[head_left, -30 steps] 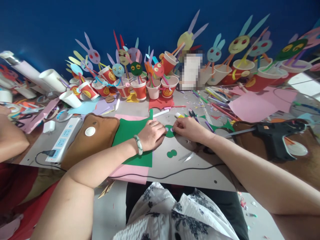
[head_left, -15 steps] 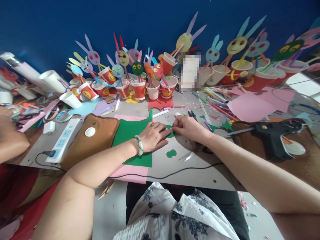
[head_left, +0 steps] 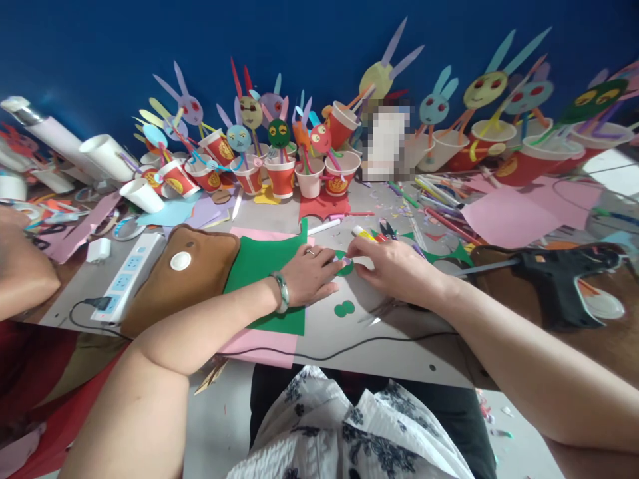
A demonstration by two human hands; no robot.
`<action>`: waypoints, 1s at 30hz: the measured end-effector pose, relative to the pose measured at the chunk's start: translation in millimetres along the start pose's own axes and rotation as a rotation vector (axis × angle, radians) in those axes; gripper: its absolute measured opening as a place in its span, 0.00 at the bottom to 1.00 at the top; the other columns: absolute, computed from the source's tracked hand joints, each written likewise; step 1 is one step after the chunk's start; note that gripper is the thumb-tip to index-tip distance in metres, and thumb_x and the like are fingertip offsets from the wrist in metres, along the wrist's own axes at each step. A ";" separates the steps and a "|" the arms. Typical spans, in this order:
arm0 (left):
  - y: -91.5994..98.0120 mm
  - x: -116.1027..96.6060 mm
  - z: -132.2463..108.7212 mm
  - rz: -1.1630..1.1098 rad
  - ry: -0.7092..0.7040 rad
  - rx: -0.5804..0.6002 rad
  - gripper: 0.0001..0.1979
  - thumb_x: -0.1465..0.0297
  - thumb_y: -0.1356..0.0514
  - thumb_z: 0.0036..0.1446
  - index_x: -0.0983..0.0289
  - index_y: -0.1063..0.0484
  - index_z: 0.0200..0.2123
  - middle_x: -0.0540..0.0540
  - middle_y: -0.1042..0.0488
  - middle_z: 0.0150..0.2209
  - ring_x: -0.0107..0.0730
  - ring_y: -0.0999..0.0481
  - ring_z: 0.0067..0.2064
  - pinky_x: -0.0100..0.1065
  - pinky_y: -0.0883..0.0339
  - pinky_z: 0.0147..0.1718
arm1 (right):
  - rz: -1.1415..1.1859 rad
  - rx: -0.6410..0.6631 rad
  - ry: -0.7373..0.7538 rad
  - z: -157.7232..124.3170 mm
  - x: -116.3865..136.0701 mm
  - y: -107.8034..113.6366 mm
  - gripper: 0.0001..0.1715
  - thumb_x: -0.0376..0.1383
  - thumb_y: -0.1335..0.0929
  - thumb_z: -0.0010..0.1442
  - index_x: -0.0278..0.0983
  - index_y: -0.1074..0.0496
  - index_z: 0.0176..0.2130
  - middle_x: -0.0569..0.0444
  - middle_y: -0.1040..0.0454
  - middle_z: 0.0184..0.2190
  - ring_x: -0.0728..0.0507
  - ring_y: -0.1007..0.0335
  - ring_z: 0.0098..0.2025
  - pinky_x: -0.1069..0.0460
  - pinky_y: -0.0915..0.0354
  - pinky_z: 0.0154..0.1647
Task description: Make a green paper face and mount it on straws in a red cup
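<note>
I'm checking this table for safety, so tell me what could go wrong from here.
The scissors lie close to the right hand with their blades showing; a careless sweep might nick it. The black cord runs loosely across the table near its front edge, where an arm could snag it. The joined green circles lie loose between the forearms and might be brushed away.

The green disc [head_left: 345, 271] looks like matt paper, the power strip [head_left: 124, 279] smooth plastic, the bracelet [head_left: 282, 294] glossy.
</note>
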State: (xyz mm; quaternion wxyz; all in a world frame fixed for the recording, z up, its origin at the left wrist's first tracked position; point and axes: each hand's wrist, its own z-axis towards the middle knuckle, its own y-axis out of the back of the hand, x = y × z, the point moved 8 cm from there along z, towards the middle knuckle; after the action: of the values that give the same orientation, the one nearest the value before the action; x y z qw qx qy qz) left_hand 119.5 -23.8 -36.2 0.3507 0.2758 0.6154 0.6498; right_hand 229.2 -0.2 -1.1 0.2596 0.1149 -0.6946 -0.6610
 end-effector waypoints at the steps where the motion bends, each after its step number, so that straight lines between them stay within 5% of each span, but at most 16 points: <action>1: 0.0 0.1 0.0 0.003 0.001 0.000 0.23 0.60 0.49 0.68 0.64 0.36 0.61 0.63 0.32 0.54 0.48 0.35 0.54 0.49 0.46 0.54 | -0.052 0.042 0.009 -1.4 2.3 -3.1 0.15 0.33 0.37 0.59 0.39 0.30 0.46 0.50 0.23 0.31 0.41 0.27 0.31 0.51 0.46 0.30; 8: 1.4 -0.4 0.2 0.002 0.006 0.013 0.23 0.59 0.50 0.68 0.64 0.36 0.61 0.63 0.32 0.52 0.48 0.35 0.54 0.47 0.46 0.54 | -0.146 0.262 -0.017 -6.9 1.1 -21.8 0.23 0.32 0.36 0.57 0.38 0.34 0.53 0.47 0.23 0.32 0.36 0.24 0.34 0.50 0.45 0.29; 16: 2.2 1.1 0.0 -0.029 -0.012 -0.005 0.24 0.58 0.49 0.68 0.64 0.36 0.61 0.63 0.32 0.53 0.48 0.35 0.54 0.48 0.45 0.53 | 0.481 -0.001 -0.096 7.3 -19.9 1.9 0.11 0.32 0.36 0.54 0.39 0.34 0.40 0.51 0.19 0.42 0.44 0.23 0.40 0.53 0.35 0.38; 24: 5.1 6.6 1.2 -0.098 0.006 -0.041 0.19 0.59 0.49 0.68 0.64 0.31 0.55 0.62 0.29 0.51 0.45 0.31 0.52 0.48 0.45 0.55 | -0.029 0.172 0.028 -8.5 -1.1 -5.3 0.17 0.31 0.37 0.57 0.39 0.31 0.47 0.51 0.23 0.32 0.40 0.24 0.33 0.51 0.44 0.30; 30: 10.4 11.6 0.7 -0.215 0.028 -0.126 0.14 0.63 0.49 0.67 0.65 0.31 0.48 0.60 0.25 0.46 0.43 0.28 0.50 0.47 0.44 0.56 | -0.100 0.298 0.020 -12.9 2.6 -12.3 0.22 0.29 0.37 0.56 0.39 0.32 0.51 0.49 0.24 0.31 0.39 0.24 0.34 0.51 0.47 0.28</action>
State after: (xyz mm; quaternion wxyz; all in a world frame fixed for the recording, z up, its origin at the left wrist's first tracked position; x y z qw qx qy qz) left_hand 111.9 -14.1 -26.6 0.4263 0.1765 0.6041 0.6497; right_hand 231.4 -13.9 -12.7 0.2136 0.1931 -0.7759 -0.5613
